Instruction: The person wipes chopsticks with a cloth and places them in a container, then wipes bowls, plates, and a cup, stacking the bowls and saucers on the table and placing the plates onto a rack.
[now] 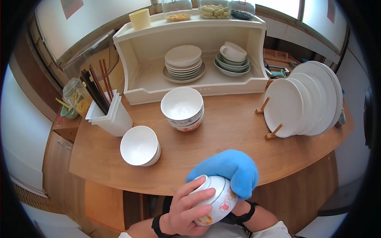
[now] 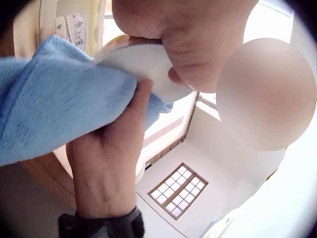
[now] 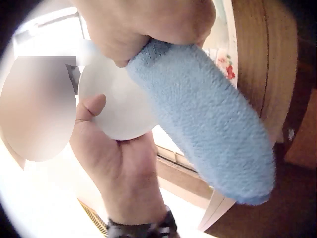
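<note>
In the head view a white bowl (image 1: 216, 200) with red and orange motifs and a dark line is tilted on its side near the body. My left hand (image 1: 189, 206) holds it, fingers spread over the outside; in the right wrist view its thumb lies inside the rim. A fluffy blue cloth (image 1: 228, 166) drapes over the bowl's far side. My right hand (image 2: 114, 148) grips this cloth against the bowl, its thumb at the white inner surface in the left wrist view. From the head, the bowl and cloth hide most of the right hand.
White bowls stand in two stacks, one at the left (image 1: 139, 146) and one in the middle (image 1: 182, 105). White plates (image 1: 283, 107) stand in a wooden rack at right. A white holder (image 1: 115, 119) bears chopsticks. Behind, a cream shelf (image 1: 143, 85) holds dishes, with jars (image 1: 214, 11) on top.
</note>
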The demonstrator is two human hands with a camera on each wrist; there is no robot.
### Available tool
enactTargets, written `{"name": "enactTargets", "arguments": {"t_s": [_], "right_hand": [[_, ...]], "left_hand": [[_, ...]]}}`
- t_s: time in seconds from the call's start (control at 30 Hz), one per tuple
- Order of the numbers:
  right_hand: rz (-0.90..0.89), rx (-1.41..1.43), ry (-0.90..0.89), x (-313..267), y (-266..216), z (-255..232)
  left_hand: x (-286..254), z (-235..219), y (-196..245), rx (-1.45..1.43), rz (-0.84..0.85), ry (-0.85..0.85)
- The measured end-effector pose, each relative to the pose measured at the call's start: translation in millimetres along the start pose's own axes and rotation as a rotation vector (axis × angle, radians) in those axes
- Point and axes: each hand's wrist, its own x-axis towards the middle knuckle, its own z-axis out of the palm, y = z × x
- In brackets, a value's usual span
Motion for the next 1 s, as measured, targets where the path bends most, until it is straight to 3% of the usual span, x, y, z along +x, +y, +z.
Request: {"name": "enactTargets", "arguments": {"t_s": [0.1, 0.23, 0.4, 0.47, 0.5, 0.57, 0.6, 0.67, 0.77, 0.83, 1.0], "right_hand": [[0.237, 0.356, -0.062, -19, 27, 15], [0.366, 0.425, -0.131, -25, 35, 14], [0.321, 0.386, 0.037, 3, -5, 2], [-0.058, 0.163, 0.016, 22, -18, -11], [-0.059, 0.166, 0.028, 33, -25, -19], [-0.230, 0.012, -0.189, 54, -39, -38], [-0.229, 0.013, -0.169, 61, -46, -45], [0.060, 0.032, -0.352, 71, -56, -56], [0.086, -0.073, -0.422, 77, -48, -59], [0.072, -0.066, -0.416, 78, -45, -58], [0.088, -0.026, -0.384, 77, -43, -57]], "left_hand": [[-1, 3, -5, -0.071, 0.134, 0.085], [-6, 3, -13, -0.012, 0.170, 0.174], [-5, 0, -8, 0.046, 0.085, 0.146], [-3, 6, 0, 0.100, 0.059, 0.178], [-6, 9, 2, 0.095, 0.062, 0.167], [-13, 15, 4, 0.110, 0.012, 0.142], [-9, 24, 4, -0.035, 0.096, 0.187], [-9, 26, 5, -0.020, 0.056, 0.152], [-21, 31, -8, -0.036, 0.026, 0.175], [-24, 29, -10, -0.116, -0.072, 0.141], [-14, 23, -4, -0.049, -0.116, 0.108]]}}
